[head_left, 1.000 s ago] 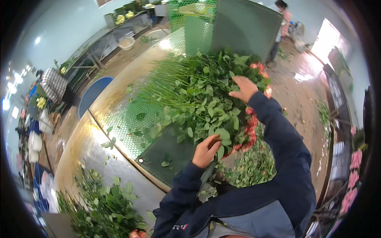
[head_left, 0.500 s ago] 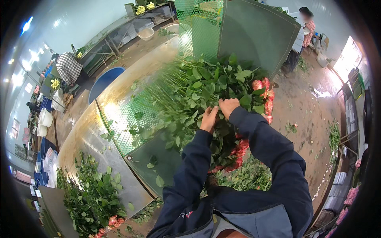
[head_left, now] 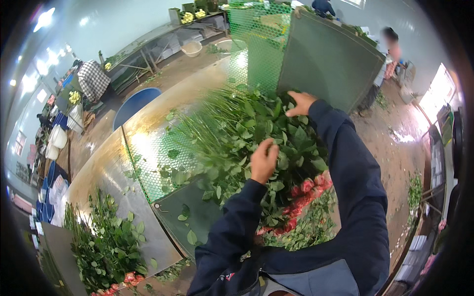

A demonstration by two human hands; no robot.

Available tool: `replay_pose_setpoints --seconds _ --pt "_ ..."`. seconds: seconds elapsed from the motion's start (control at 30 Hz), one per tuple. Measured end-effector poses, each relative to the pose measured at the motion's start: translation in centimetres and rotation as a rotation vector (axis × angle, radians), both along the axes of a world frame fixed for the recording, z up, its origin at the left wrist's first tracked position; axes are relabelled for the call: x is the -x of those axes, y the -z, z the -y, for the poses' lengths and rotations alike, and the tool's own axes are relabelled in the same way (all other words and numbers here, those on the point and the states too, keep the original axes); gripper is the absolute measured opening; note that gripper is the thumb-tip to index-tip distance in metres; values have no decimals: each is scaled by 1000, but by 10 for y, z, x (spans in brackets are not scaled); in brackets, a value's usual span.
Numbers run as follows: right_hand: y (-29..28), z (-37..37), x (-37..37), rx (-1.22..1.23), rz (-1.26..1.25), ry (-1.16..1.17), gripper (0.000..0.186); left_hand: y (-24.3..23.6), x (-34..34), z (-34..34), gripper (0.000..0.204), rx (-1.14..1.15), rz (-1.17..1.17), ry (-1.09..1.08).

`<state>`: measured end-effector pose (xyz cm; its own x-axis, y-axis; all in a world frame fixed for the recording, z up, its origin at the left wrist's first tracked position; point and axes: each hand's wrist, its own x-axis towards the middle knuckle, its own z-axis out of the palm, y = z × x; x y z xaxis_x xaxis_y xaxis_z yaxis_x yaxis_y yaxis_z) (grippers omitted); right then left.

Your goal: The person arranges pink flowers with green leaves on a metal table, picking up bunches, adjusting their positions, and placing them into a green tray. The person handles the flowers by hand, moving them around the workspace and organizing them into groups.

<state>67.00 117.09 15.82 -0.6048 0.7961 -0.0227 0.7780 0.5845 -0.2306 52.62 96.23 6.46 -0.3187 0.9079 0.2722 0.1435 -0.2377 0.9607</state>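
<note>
A big bundle of long-stemmed roses lies across a metal table, leaves spread wide and pink-red blooms hanging off the near side. My left hand is curled into the leafy middle of the bundle, fingers closed around stems. My right hand rests with fingers spread on the far top of the foliage, close to a grey-green upright board. Both arms wear dark blue sleeves.
Green plastic mesh covers part of the table and rises at the back. Another rose bunch lies at the lower left. A blue barrel stands behind the table. Other people work at the far left and upper right. Leaf litter covers the wet floor.
My right hand has gone from the middle of the bundle up to its far top edge. My left hand has slid lower into the leaves. The view has tilted.
</note>
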Motion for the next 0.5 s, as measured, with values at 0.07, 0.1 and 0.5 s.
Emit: replay_pose_setpoints --seconds 0.07,0.1,0.5 --pt "59 -60 -52 127 34 25 104 -18 -28 -7 38 -170 -319 182" --pt "47 -54 -13 435 62 -129 103 -8 -18 -10 45 -187 -460 188" --pt "38 -37 -5 73 290 -31 45 49 -21 -24 58 253 -197 428"
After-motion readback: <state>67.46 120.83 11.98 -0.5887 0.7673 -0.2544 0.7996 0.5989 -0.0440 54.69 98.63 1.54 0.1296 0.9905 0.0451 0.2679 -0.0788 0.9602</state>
